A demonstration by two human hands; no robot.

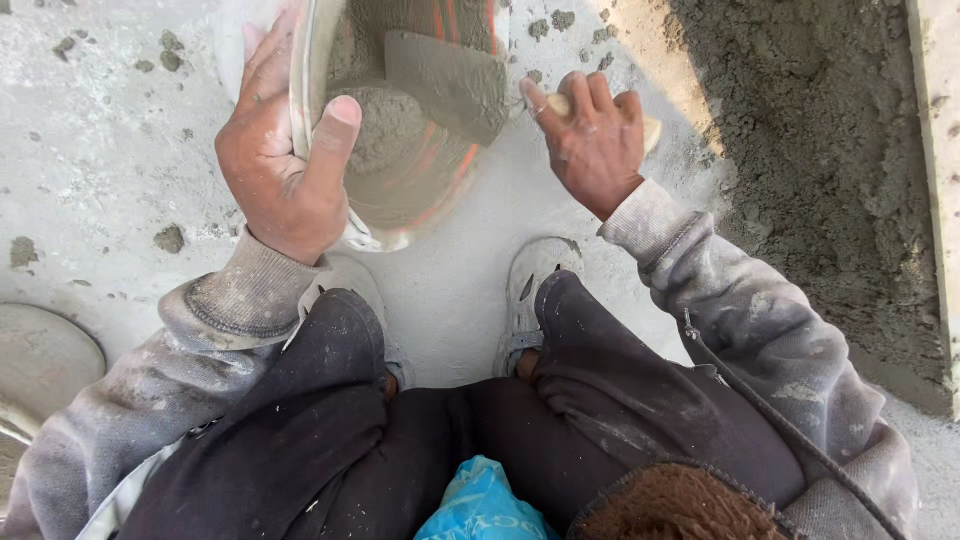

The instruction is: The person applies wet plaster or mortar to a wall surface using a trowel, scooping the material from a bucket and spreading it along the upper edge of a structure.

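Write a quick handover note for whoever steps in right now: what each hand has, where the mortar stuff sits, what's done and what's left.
Left hand: grips the rim of the tilted mortar pan, thumb inside.
Right hand: holds the trowel by its wooden handle, blade inside the pan on the wet mortar.
Done: a mortar bed lies spread at right.
Left: mortar remains in the pan; small blobs dot the concrete floor.

Left hand (285, 160) gripping, thumb up, right hand (590, 140) fisted, both sleeves dusty
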